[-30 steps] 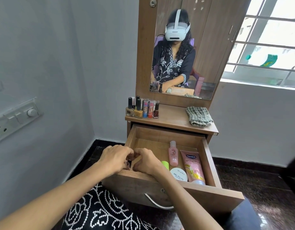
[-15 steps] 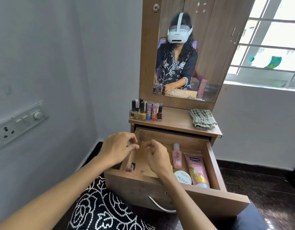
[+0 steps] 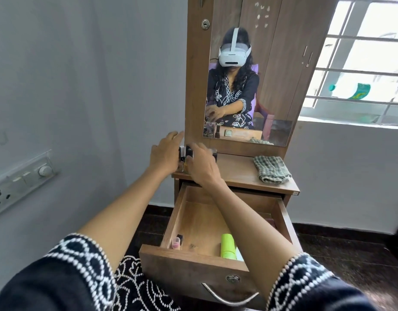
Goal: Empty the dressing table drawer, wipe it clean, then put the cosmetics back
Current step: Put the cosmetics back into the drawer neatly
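Open drawer (image 3: 216, 223) projects forward below the table (image 3: 238, 173). Folded cloth (image 3: 272, 169) lies at table right; bottles (image 3: 185, 153) stand at table left, before the mirror (image 3: 249, 86). A tube (image 3: 227, 245) lies in the drawer's front.

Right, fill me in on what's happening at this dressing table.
A person is clearing out the open drawer. Both hands are up at the small bottles on the left of the tabletop: the left hand and the right hand sit around them, though whether either has a grip on one is hidden. A lime-green tube and a small pink bottle are among what remains in the drawer. A folded checked cloth lies unused on the right of the top.
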Demonstrator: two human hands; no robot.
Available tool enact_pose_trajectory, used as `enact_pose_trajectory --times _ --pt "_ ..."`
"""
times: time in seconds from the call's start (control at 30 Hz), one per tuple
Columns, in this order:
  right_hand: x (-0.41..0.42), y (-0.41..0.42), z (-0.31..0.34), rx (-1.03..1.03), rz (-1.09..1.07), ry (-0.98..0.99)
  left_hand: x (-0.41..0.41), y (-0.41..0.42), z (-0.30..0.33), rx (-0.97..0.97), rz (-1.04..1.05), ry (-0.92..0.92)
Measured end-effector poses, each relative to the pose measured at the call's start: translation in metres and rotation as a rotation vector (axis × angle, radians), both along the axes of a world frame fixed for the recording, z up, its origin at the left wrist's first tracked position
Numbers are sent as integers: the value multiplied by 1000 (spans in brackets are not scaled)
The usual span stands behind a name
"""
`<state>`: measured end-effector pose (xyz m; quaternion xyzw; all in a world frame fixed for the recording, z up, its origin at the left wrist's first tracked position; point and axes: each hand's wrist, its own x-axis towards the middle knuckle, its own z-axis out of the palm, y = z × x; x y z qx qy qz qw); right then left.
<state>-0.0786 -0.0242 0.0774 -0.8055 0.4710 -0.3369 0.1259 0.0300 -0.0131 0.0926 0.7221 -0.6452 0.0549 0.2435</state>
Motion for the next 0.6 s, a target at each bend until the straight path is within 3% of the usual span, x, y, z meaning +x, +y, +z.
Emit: enact_pose_trajectory --times 0.13,0.33,0.6 --pt "6 -7 4 21 -15 134 4 -17 -6 75 24 -46" --pt "8 -14 3 -21 -56 177 9 -31 -13 24 34 -27" --pt "10 -21 18 -77 -21 379 18 -40 -16 -1 -9 97"
